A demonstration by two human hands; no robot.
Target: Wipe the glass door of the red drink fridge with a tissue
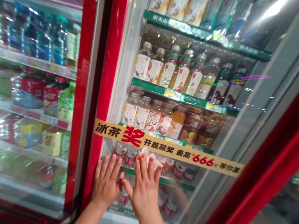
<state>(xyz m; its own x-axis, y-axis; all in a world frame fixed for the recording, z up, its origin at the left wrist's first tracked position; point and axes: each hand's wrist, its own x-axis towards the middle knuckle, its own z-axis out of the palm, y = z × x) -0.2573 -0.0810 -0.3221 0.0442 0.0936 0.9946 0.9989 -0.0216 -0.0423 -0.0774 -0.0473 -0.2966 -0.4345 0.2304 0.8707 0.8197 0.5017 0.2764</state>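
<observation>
My right hand (145, 186) lies with fingers stretched against the glass door (210, 193) of a red-framed drinks fridge. Under its fingertips a crumpled white tissue (156, 161) is pressed to the glass, just below a tan sticker strip (169, 147) with black and red characters. My left hand (107, 179) rests flat with fingers apart near the door's left side, beside the red frame (109, 71), and holds nothing. The two thumbs come close together. Part of the tissue is hidden under the right fingers.
Behind the glass, tea bottles (168, 70) stand in rows on shelves with green edge strips (154, 88). To the left is a second fridge with blue-capped bottles (35, 34) and larger jugs (29, 88). A red frame bar (263, 174) slants across the lower right.
</observation>
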